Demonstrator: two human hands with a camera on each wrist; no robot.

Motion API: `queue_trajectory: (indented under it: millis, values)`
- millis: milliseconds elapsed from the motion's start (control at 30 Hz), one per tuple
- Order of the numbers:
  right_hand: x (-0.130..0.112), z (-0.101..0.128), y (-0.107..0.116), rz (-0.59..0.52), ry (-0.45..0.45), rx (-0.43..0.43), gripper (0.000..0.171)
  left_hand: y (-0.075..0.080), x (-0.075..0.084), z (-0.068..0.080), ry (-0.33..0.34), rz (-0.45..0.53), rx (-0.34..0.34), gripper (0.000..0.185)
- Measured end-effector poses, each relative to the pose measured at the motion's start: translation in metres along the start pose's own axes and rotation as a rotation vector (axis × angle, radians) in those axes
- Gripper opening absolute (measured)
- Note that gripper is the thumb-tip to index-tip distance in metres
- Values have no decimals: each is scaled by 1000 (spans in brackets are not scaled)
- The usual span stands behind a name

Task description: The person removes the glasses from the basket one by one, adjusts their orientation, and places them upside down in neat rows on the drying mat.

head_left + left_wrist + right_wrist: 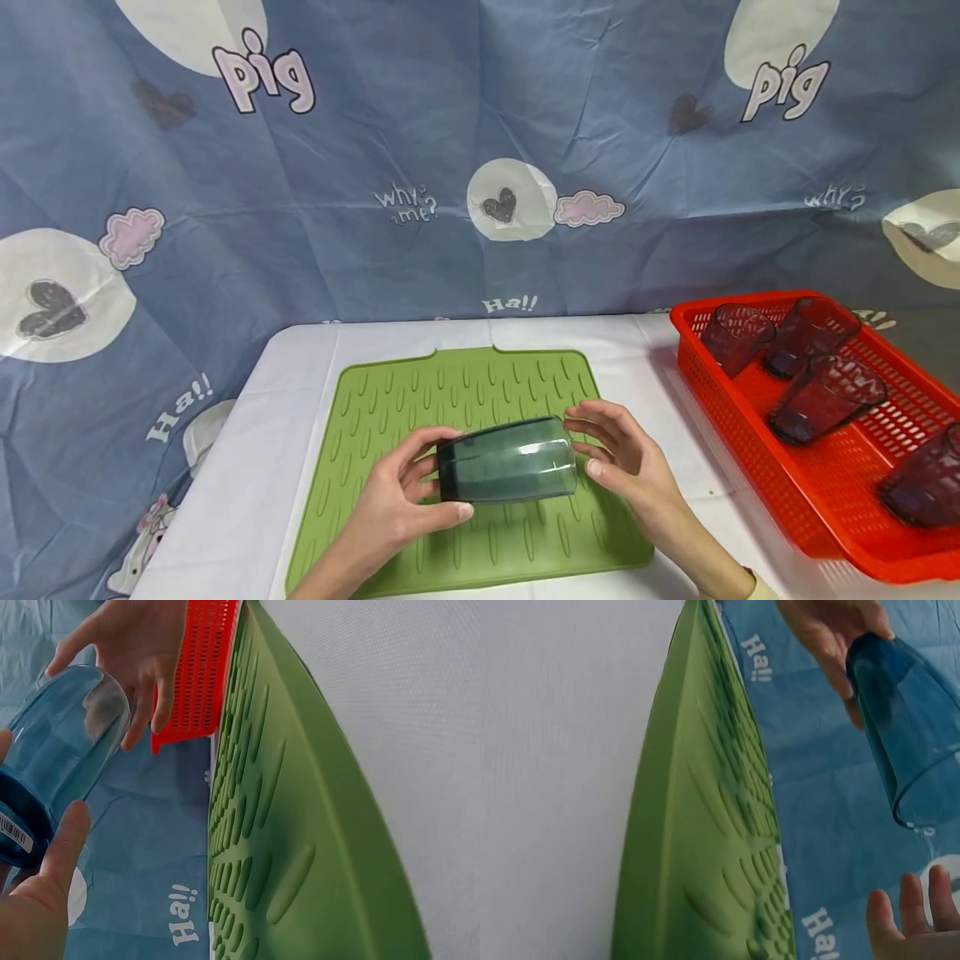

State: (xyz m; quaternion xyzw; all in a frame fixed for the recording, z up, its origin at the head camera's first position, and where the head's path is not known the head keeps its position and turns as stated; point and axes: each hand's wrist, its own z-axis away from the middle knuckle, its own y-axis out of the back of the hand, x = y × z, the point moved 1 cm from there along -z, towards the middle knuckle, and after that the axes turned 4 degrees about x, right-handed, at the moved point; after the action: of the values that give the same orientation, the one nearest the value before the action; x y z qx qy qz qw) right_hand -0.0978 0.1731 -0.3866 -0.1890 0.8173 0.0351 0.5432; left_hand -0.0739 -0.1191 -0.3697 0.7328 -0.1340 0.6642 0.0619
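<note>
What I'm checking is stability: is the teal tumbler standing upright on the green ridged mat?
No, the left hand holds the teal tumbler sideways above the green ridged mat.

My glass [510, 467]: translucent blue-green
Mat [390, 392]: green, raised dashes
Basket [765, 462]: red lattice
Basket glasses [828, 396]: purplish
Backdrop [420, 267]: blue, white circles, hearts
Tablecloth [232, 500]: white

White table [240, 475], green mat [405, 392], red basket [750, 437]

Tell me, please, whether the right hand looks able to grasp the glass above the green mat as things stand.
Probably yes: the right hand is empty, its fingers beside the open end of the glass with nothing visible between, while the left hand grips the base end.
</note>
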Motion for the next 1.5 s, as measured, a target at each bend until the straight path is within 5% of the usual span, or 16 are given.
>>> queue_trajectory:
  millis: [800, 1500]
  values:
    - [-4, -10, 31, 338, 26, 143, 62, 17, 0, -4, -98, -75, 54, 62]
    - [-3, -13, 54, 358, 52, 207, 58, 28, 7, -10, -74, -141, 171, 69]
